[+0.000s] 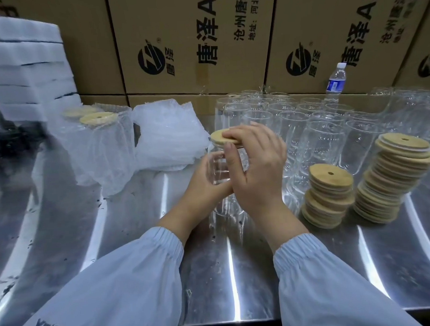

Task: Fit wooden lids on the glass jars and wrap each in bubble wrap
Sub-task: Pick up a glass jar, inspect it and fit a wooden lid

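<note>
Pressing down on a wooden lid, the right hand lays its straight fingers flat across the top, with the thumb running up the side of the glass jar just under the lid's edge. The left hand grips the jar's body from the left, its fingers curled round the glass and partly seen through it. The jar stands upright on the steel worktop, near the middle and just in front of the person, whose arms are in pale blue sleeves

To the left of the jar lies a pile of bubble wrap sheets, and further left stand jars already wrapped, lids on. To the right are two leaning stacks of lids, a shorter one and a taller one. Behind them stand rows of empty jars and a water bottle. Printed cardboard boxes line the back, with white foam blocks stacked at far left
</note>
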